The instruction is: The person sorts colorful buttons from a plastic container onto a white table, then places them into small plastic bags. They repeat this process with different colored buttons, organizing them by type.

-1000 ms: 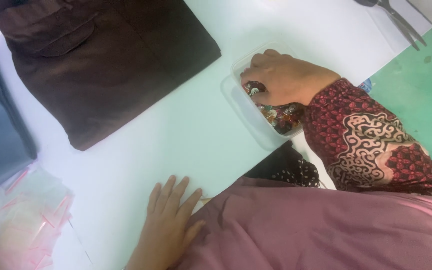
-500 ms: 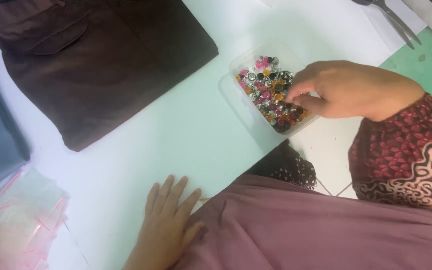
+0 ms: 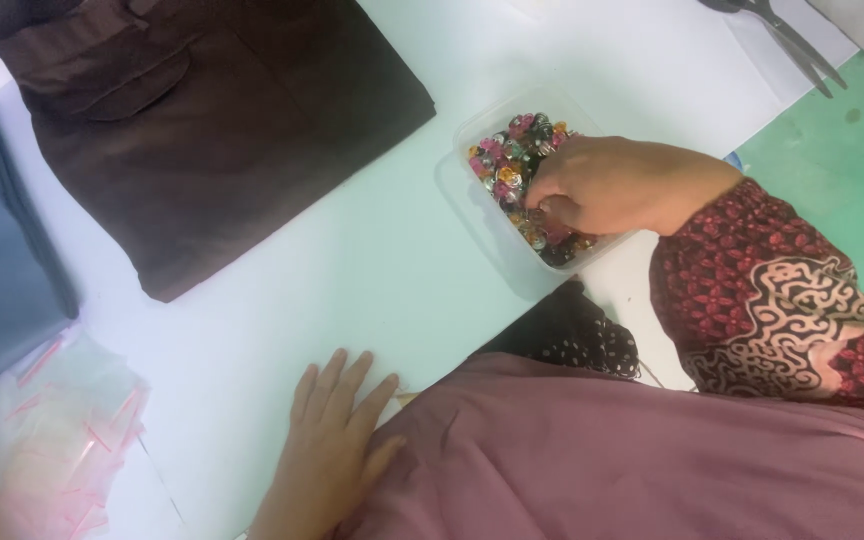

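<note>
Beads [image 3: 508, 165], small, hard and likely slippery, fill the clear tub [image 3: 472, 190]; the right hand [image 3: 617, 185] pinches among them. Below the tub, the left hand [image 3: 337, 445] rests flat, released. Brown garment [image 3: 212, 130] lies left.

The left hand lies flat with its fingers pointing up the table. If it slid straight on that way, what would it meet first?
Probably the folded dark brown garment: the left hand points up across bare white table toward its near edge. The heading is only roughly readable.
</note>
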